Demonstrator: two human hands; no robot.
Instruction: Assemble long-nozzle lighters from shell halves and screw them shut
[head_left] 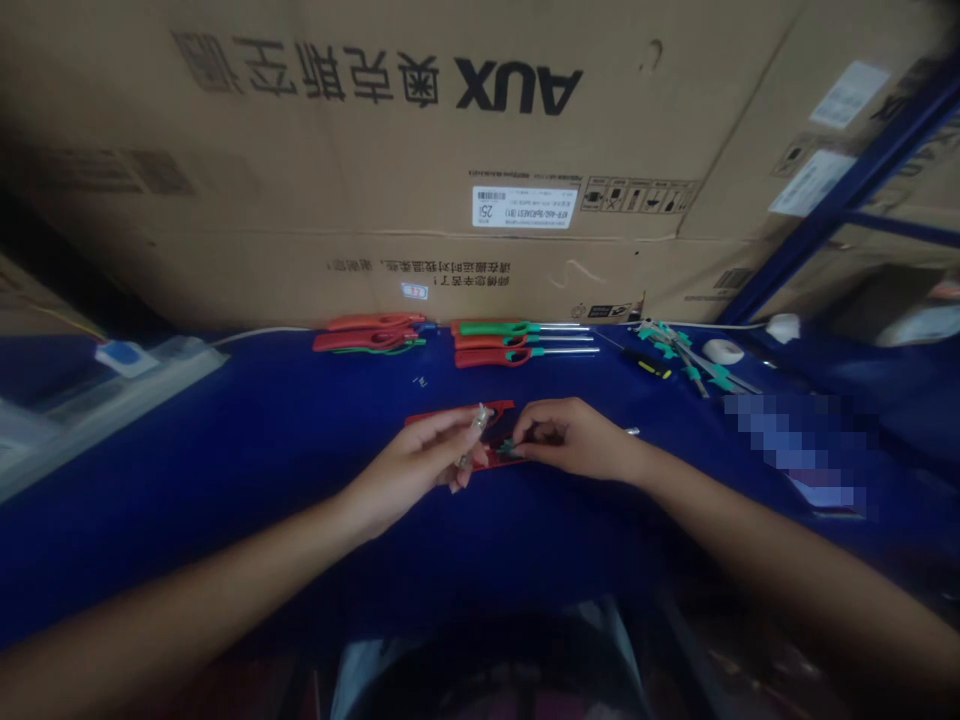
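Note:
Between thumb and fingers of my left hand (420, 460) is a small clear piece with a shiny end (478, 425), perhaps a lighter's fuel tank. My right hand (574, 438) has its fingertips pinched together at a small green part (506, 448). That part lies at a red lighter shell half (495, 463) on the blue table, partly hidden by both hands. Another red shell piece (501, 408) shows just behind my left fingers. Whether the right fingertips also hold a metal rod is hard to make out.
Behind my hands lie long-nosed lighters (487, 357) and a pile of red handle shells (364, 340). To the right are metal tubes with green ends (667, 345), a black-and-yellow screwdriver (646, 364) and a white roll (723, 351). A large cardboard box (360, 180) stands behind.

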